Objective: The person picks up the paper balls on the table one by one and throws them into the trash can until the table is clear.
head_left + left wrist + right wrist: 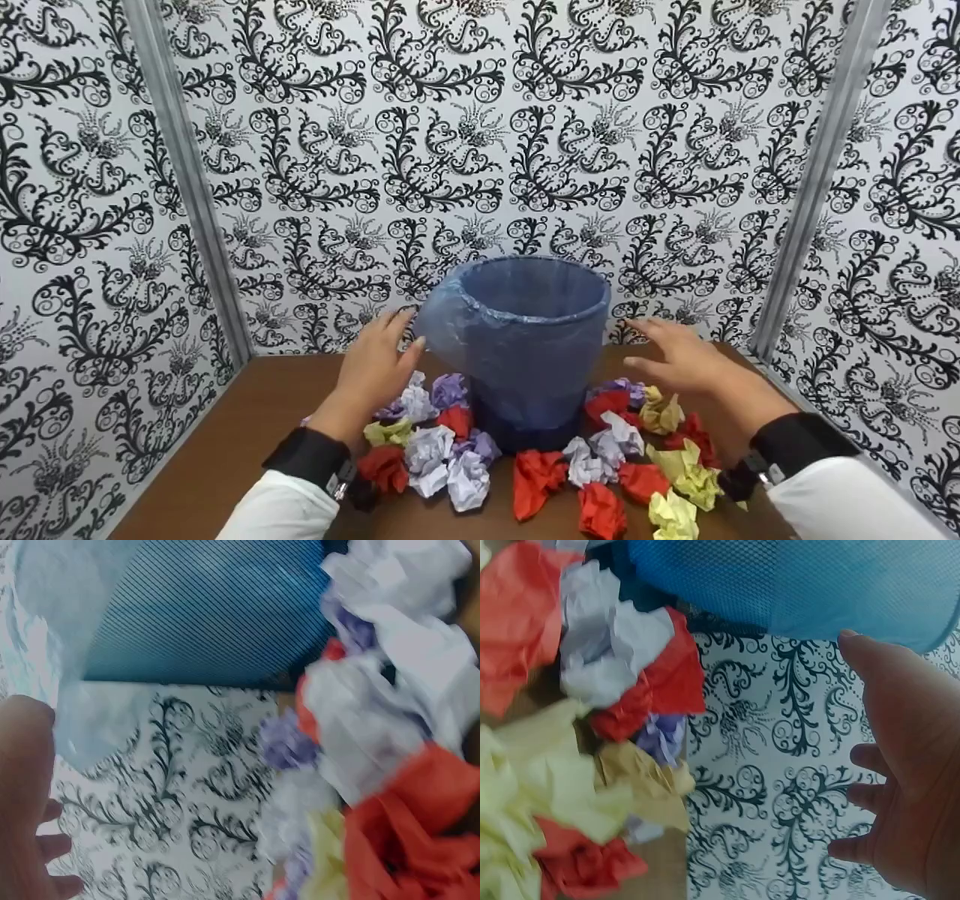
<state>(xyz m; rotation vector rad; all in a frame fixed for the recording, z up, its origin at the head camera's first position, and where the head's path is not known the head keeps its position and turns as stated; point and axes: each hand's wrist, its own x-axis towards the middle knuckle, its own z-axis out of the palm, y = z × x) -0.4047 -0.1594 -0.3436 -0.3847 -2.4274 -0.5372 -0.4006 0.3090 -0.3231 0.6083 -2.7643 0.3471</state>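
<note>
A blue mesh wastebasket [517, 427] stands upright on the brown table. A translucent blue bin bag [540, 352] lines it, folded over the rim and hanging down outside; its left side [82, 615] bulges outward. My left hand [375, 360] is beside that bulge, fingers spread, thumb close to the plastic; whether it touches I cannot tell. On the other side my right hand [679, 356] hovers with fingers apart and nothing held. In the right wrist view its thumb [866, 652] lies near the bag's lower edge. The basket's bottom inside is hidden.
Crumpled paper balls lie around the basket's foot: white ones [469, 480], red ones [602, 510], purple ones [450, 390] and yellow ones [673, 517]. Patterned wall panels [442, 150] with grey corner strips [196, 210] enclose the table [247, 405] behind and at both sides.
</note>
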